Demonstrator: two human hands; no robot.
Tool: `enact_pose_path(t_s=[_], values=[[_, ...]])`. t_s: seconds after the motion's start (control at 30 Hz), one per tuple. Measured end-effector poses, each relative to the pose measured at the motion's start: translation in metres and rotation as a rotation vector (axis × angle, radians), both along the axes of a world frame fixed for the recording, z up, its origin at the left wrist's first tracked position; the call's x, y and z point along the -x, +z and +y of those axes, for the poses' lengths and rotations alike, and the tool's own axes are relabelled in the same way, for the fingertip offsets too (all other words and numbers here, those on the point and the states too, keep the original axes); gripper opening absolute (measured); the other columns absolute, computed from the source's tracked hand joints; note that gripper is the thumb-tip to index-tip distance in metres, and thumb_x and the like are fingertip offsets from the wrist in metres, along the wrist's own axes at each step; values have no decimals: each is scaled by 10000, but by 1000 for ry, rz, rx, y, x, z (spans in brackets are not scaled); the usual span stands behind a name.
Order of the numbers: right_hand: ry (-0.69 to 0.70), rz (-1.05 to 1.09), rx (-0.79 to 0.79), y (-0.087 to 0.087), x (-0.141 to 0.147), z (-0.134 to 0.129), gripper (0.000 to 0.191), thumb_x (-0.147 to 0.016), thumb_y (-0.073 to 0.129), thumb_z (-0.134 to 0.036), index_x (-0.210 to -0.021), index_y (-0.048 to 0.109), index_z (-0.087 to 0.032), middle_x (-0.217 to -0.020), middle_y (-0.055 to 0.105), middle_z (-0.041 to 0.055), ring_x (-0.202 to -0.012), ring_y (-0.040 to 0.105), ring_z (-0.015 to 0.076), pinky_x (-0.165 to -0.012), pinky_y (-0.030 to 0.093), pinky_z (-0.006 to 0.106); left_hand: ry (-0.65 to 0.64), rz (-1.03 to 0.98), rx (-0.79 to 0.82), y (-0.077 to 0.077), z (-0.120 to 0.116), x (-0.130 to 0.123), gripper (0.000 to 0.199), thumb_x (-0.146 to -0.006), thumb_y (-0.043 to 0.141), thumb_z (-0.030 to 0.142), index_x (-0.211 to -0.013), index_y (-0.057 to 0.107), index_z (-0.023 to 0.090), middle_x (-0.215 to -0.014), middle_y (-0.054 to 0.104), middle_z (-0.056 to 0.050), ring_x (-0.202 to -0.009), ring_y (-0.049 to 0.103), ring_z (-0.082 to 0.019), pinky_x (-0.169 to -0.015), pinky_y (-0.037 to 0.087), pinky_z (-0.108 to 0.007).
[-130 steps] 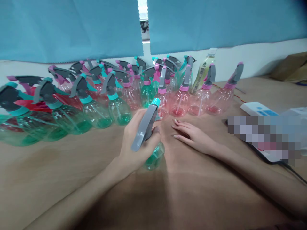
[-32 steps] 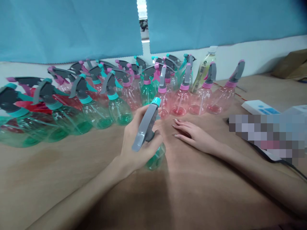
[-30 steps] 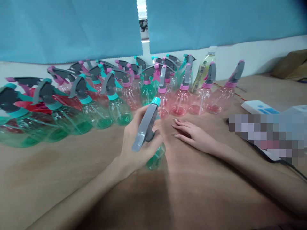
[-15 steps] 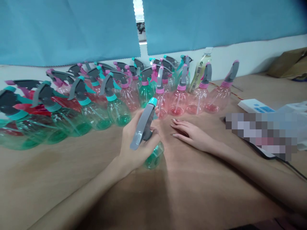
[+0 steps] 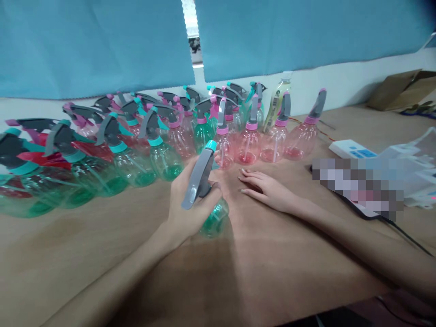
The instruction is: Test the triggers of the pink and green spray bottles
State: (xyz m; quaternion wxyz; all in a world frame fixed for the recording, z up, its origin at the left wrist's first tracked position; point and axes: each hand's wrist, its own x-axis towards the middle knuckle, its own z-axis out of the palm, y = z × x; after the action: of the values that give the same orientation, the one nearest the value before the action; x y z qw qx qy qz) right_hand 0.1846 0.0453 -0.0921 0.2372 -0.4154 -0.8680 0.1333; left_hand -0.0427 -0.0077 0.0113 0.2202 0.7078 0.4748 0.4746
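Blue cloth point(image 5: 102, 45) hangs behind the bench point(image 5: 112, 272). Green spray bottles point(image 5: 134, 165) stand on the left, toward the bench's back edge. Well in from the front edge, the left hand point(image 5: 185, 215) grips another green spray bottle point(image 5: 218, 215) just under its grey top point(image 5: 197, 179). It looks like thin plastic, so it should be light, squishy and slick; the neck seems best to hold. The right hand point(image 5: 269, 188) rests nearby, fingers loose, holding nothing, by pink spray bottles point(image 5: 249, 149).
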Motion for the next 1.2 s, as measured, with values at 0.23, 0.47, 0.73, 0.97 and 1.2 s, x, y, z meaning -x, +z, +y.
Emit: enact_pose_path(t_s=[0.23, 0.47, 0.73, 0.97, 1.2], values=[[4, 3, -7, -1, -1, 0, 476, -977, 446, -479, -1320, 595, -185, -1449, 522, 141, -1356, 467, 305, -1104, 406, 531, -12, 25, -55, -4, 0, 4, 383, -727, 583, 138, -1088, 596, 266, -834, 601, 20, -618, 577, -134, -644, 511, -301], [1, 27, -12, -1, 0, 0, 449, -969, 466, -468, -1311, 608, -214, -1432, 541, 129, -1327, 498, 322, -1082, 420, 559, -5, 44, -45, -3, 0, 3, 329, -748, 584, 164, -1069, 582, 235, -877, 631, 0, -625, 569, -134, -648, 515, -304], [0, 7, -18, -1, 0, -1, 456, -974, 463, -462, -1313, 601, -189, -1432, 539, 144, -1331, 497, 300, -1087, 424, 526, 2, 82, -90, -5, 1, 4, 312, -773, 585, 172, -1077, 610, 239, -860, 619, -13, -647, 567, -152, -673, 519, -324], [1, 15, -15, -2, 0, 0, 453, -972, 464, -469, -1315, 600, -207, -1428, 547, 128, -1332, 496, 299, -1091, 420, 529, 1, 68, -87, -6, 1, 4, 350, -777, 587, 186, -1119, 611, 251, -872, 644, -4, -664, 596, -153, -688, 534, -318], [3, 4, -23, -4, -1, 1, 465, -975, 455, -478, -1317, 596, -195, -1438, 535, 139, -1340, 489, 293, -1092, 420, 522, 16, 62, -92, -6, 2, 3, 266, -748, 582, 162, -1004, 614, 230, -821, 613, 10, -620, 573, -133, -630, 509, -290]])
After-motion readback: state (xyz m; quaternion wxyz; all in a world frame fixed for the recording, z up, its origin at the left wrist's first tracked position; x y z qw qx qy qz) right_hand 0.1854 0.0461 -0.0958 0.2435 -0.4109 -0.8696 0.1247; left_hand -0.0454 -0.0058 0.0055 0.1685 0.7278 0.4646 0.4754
